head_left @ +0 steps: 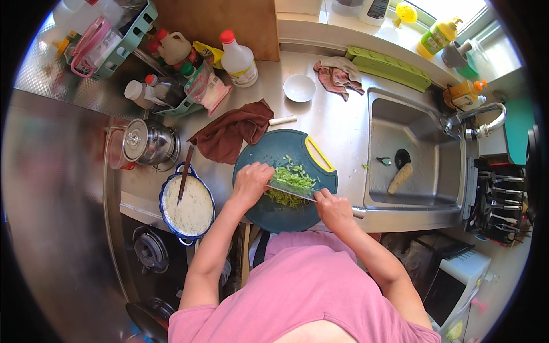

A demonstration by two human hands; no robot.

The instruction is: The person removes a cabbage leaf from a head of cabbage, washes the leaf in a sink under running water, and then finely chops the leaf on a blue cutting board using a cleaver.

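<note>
A round dark green cutting board (279,214) with a yellow-rimmed handle lies on the steel counter before me. Chopped green vegetable (294,176) is heaped on it, on both sides of a broad kitchen knife (292,189). My right hand (336,211) grips the knife's handle, whose metal end shows beyond the fist. At the other end of the blade, my left hand (253,182) has its fingers bent down on the tip; whether they pinch it is hard to tell. Left of the board stands a blue-rimmed dish (188,206) of pale batter with green bits, a dark chopstick-like utensil (184,178) leaning in it.
A brown cloth (236,130) touches the board's far edge, near a white bowl (299,88). Bottles and a lidded steel pot (150,141) stand to the left. The sink (416,150) at right holds a spoon (384,161) and a loofah-like scrubber (399,178).
</note>
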